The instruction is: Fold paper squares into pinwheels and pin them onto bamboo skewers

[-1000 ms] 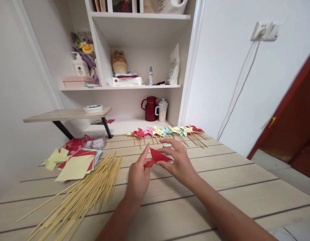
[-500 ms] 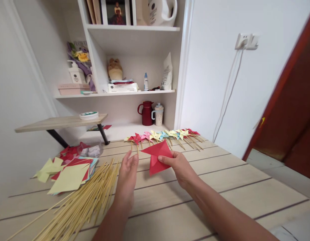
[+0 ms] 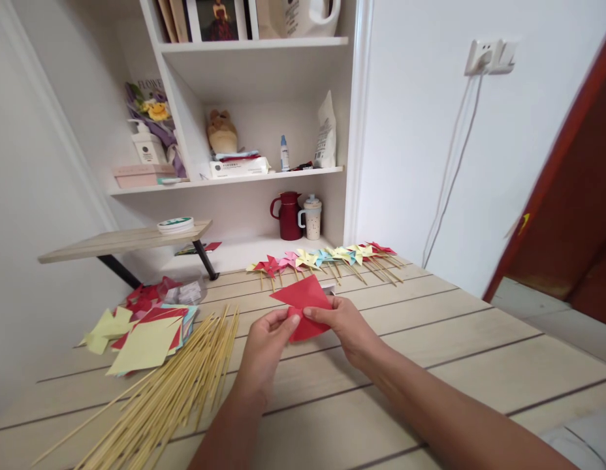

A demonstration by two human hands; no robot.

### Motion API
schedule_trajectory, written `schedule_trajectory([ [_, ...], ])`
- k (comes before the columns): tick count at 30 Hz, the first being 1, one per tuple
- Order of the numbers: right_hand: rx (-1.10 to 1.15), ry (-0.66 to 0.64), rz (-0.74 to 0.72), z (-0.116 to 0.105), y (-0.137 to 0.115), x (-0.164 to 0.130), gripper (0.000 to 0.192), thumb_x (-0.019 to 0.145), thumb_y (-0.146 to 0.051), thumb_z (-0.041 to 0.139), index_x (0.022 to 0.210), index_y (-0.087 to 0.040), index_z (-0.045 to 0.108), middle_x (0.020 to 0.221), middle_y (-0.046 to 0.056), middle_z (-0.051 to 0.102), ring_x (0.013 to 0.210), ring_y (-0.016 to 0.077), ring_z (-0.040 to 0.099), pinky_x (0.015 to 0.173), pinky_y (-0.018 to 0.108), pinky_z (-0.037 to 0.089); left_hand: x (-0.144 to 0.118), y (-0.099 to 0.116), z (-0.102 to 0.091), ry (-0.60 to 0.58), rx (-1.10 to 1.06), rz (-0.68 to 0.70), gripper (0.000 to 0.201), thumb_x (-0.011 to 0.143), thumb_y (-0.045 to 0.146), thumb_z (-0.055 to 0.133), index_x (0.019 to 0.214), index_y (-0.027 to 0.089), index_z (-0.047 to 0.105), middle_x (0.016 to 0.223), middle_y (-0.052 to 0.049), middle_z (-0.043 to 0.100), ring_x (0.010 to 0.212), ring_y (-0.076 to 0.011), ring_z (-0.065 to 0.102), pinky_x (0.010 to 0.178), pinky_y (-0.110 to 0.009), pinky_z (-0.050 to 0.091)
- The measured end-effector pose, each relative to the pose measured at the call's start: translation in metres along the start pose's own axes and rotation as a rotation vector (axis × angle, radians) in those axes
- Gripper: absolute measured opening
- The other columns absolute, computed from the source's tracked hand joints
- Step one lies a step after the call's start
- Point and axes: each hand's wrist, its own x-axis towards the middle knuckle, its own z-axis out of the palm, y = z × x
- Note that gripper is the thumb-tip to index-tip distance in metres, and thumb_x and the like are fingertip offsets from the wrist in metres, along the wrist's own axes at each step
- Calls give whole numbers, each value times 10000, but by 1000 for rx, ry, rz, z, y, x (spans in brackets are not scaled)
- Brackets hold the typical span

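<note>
Between my two hands, above the planked table, is a piece of red paper (image 3: 303, 294) with a cut, pointed flap at its upper left. My left hand (image 3: 268, 339) pinches its lower left part between thumb and fingers. My right hand (image 3: 345, 323) grips the right side, thumb on top near the middle and fingers behind. Beyond the paper lies a row of finished paper pinwheels (image 3: 307, 260) on sticks, in red, pink, yellow and blue. To the left of my left hand are a bundle of thin wooden sticks (image 3: 170, 385) and a stack of coloured paper squares (image 3: 146, 344).
Behind the paper stack sit red folded pieces (image 3: 149, 295) and a clear box (image 3: 186, 289) of small white items. A small raised wooden shelf (image 3: 121, 240) on black legs stands at the back left. A dark red jug (image 3: 289, 217) and a cup (image 3: 311, 219) stand at the back.
My left hand has moved right from beside the paper and closed on its lower left part. My right hand keeps its grip. The view has shifted slightly.
</note>
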Motion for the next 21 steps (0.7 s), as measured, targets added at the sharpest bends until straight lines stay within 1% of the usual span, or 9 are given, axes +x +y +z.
schedule_trajectory([
  [3,10,-7,16,0,1,-1,311,570,-339,882,779,-133,779,812,98,792,693,212,700,730,336,520,0,-1,0,34,67,10,342,688,393,813,902,128,784,831,-103,780,779,-242,712,784,-339,524],
  [6,3,-14,13,-1,3,-1,339,574,-357,884,808,-134,779,855,106,794,728,224,703,746,343,513,-2,0,2,101,82,14,327,672,394,810,861,128,786,785,-92,775,766,-252,711,754,-338,525],
  [8,-9,-33,-9,-1,4,-1,355,595,-381,876,835,-139,776,883,103,794,753,226,701,755,341,507,-3,1,2,124,81,0,335,669,403,806,863,130,785,774,-86,773,767,-256,710,742,-337,524],
  [13,-45,-63,-63,-1,4,-1,365,648,-411,850,885,-147,765,883,85,789,787,214,686,754,324,495,-4,3,2,121,91,9,345,687,433,777,848,128,782,741,-72,761,719,-240,695,726,-333,516],
  [18,-53,-49,-44,0,5,-2,367,622,-378,865,876,-136,760,893,95,790,763,218,691,751,335,504,-2,0,1,134,194,45,275,681,410,763,747,143,768,694,-50,741,693,-219,665,669,-303,487],
  [21,-50,-39,-41,0,6,-2,360,616,-363,866,872,-133,761,889,99,792,761,223,697,752,341,511,-1,0,1,139,223,51,244,672,390,771,719,151,763,704,-49,743,700,-216,662,669,-299,482],
])
